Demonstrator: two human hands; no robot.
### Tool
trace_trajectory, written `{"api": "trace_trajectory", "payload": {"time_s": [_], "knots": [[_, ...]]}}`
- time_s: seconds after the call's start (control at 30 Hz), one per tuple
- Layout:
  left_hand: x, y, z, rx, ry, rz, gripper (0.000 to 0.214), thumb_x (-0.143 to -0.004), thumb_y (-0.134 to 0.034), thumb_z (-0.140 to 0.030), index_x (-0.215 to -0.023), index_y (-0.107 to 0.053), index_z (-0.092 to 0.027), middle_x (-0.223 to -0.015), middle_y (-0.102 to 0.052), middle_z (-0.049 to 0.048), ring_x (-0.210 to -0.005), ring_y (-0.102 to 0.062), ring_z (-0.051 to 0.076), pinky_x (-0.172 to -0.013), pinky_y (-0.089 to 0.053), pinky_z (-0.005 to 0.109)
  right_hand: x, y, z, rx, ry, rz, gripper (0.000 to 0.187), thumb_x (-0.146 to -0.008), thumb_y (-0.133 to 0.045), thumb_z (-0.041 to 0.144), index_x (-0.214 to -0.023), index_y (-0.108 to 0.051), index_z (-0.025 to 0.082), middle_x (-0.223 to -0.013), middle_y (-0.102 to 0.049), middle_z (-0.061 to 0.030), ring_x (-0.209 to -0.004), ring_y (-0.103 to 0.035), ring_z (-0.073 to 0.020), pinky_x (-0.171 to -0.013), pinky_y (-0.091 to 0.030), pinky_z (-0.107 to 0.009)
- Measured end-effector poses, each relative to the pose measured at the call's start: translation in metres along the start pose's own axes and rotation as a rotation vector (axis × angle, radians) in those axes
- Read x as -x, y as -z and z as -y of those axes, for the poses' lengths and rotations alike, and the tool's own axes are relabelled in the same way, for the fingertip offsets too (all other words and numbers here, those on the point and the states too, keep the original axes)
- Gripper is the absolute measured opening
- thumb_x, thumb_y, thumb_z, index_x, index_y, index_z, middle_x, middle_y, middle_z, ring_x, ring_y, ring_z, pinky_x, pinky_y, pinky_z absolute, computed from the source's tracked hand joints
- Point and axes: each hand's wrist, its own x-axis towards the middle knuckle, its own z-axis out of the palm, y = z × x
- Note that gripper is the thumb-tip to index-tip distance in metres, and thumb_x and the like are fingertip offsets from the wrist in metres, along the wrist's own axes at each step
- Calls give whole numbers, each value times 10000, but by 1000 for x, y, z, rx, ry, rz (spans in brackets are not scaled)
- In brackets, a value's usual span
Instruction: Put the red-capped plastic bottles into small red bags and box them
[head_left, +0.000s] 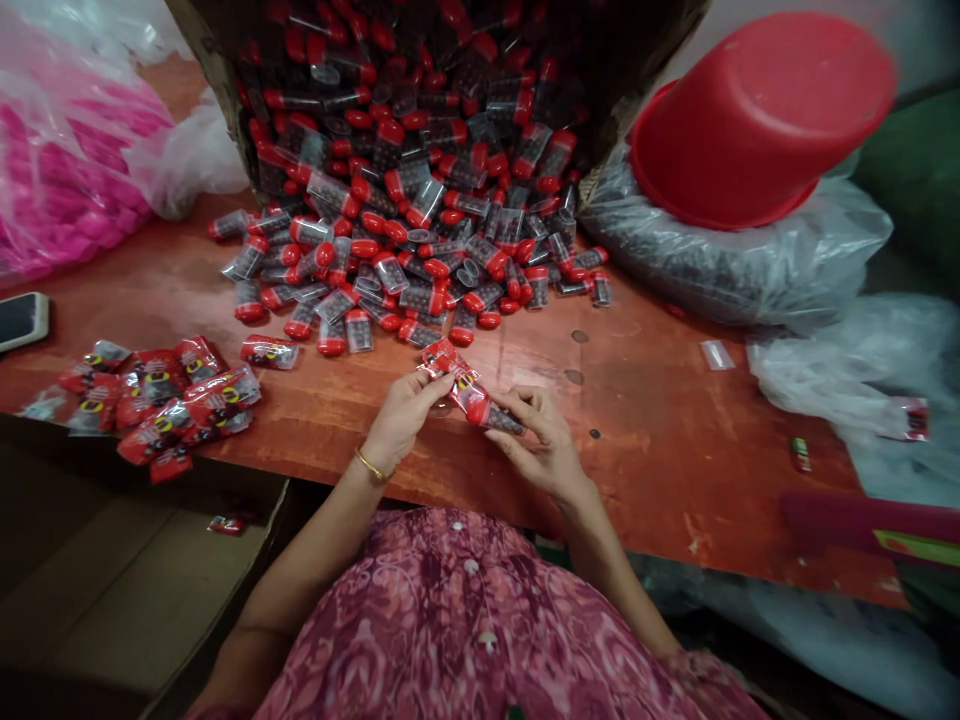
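Observation:
My left hand (401, 415) and my right hand (541, 440) meet over the near edge of the reddish wooden table (660, 420). Together they hold a small red printed sleeve packet (457, 380) with a clear red-capped container (491, 415) partly inside it. The left fingers pinch the packet's upper end. The right fingers curl round the container's lower end. A heap of clear red-capped containers (412, 250) spills from a cardboard box (217, 90) just beyond the hands. A pile of filled red packets (157, 400) lies at the left of the table.
A phone (22, 320) lies at the table's left edge. A pink-filled plastic bag (60, 170) sits far left. An upturned red basin (757, 110) rests on a clear bag of dark items (735, 260) at right. An open cardboard box (112, 590) stands below left.

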Motion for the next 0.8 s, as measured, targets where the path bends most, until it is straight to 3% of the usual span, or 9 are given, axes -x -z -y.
{"api": "trace_trajectory", "payload": {"time_s": [0.13, 0.3, 0.6, 0.8], "knots": [[3, -4, 4, 53, -35, -8, 413, -538, -783, -447, -799, -661, -150, -742, -688, 20, -626, -610, 107, -622, -493, 221, -1, -4, 2, -31, -17, -12, 405, -835, -601, 261, -1233, -540, 305, -991, -537, -51, -931, -519, -196, -814, -454, -356], [3, -9, 11, 76, -146, -33, 431, -483, -829, -303, -845, -659, -141, -858, -706, 37, -773, -637, 142, -730, -496, 245, -5, -10, 4, -55, -10, -46, 397, -837, -593, 239, -1226, -543, 299, -986, -545, -47, -933, -523, -191, -818, -456, -351], [5, -18, 20, 319, -31, -50, 428, -456, -852, -243, -820, -648, -146, -789, -709, 8, -689, -642, 110, -670, -497, 220, -4, -36, 9, -13, -122, -285, 433, -842, -570, 221, -1266, -491, 256, -1068, -596, -62, -972, -558, -195, -835, -478, -337], [5, -20, 25, 325, -97, -79, 400, -483, -845, -307, -790, -657, -131, -756, -707, 16, -668, -644, 112, -643, -492, 209, -11, -30, 12, 6, -103, -199, 381, -828, -590, 245, -1204, -533, 238, -1020, -628, -59, -930, -578, -203, -821, -485, -347]]}}
